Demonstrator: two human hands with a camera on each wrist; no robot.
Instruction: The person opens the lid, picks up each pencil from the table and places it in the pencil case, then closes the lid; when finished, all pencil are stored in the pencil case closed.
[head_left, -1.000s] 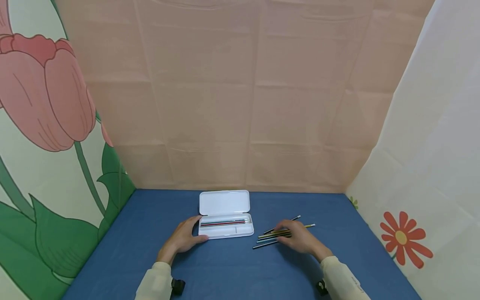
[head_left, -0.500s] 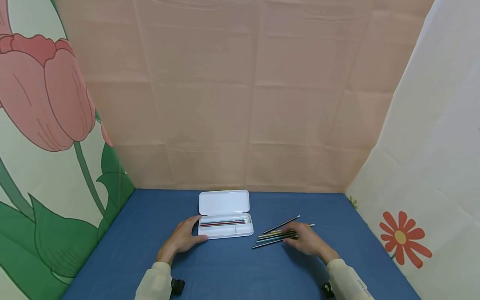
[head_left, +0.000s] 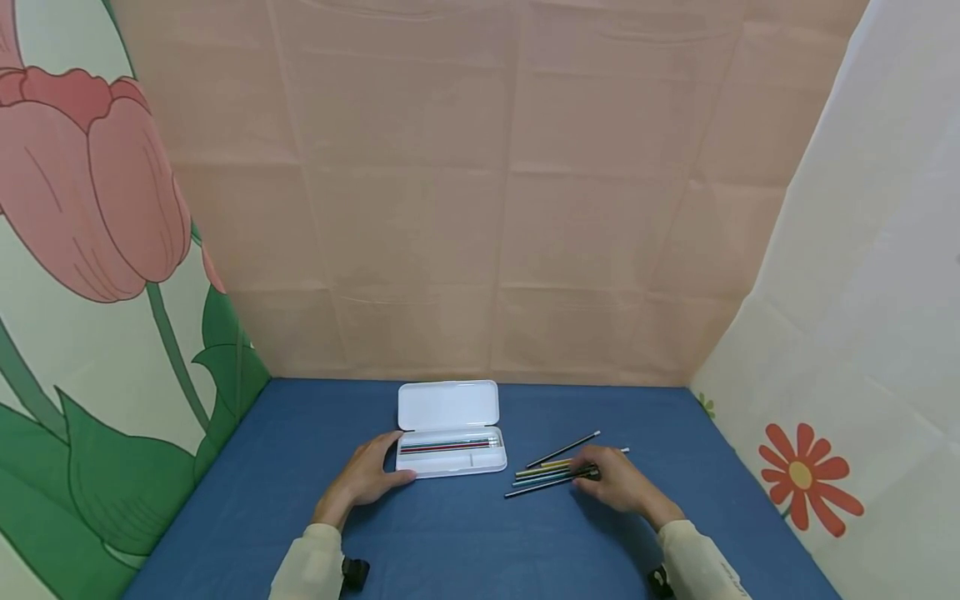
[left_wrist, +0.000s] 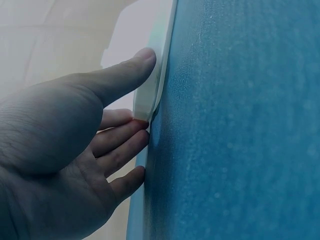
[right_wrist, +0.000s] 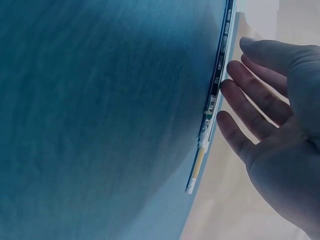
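A white pencil case (head_left: 438,465) lies with its lid (head_left: 448,404) raised; several pencils (head_left: 446,447) lie in its back section. My left hand (head_left: 366,472) holds the case's left end, thumb at the front edge and other fingers against the end, as the left wrist view shows. Right of the case, several loose pencils (head_left: 540,481) lie side by side. A dark pencil (head_left: 564,449) slants behind them. My right hand (head_left: 617,480) reaches over their right ends. In the right wrist view its fingers are spread and gently bent beside a black pencil (right_wrist: 218,70), thumb apart; contact is unclear.
Blue cloth (head_left: 465,542) covers the table. A beige sheet (head_left: 480,208) hangs behind it. A tulip-patterned panel (head_left: 97,200) stands left, a white flowered sheet (head_left: 825,333) right.
My right hand has shifted right along the loose pencils, uncovering more of them and the dark pencil behind. My left hand and the case have stayed put.
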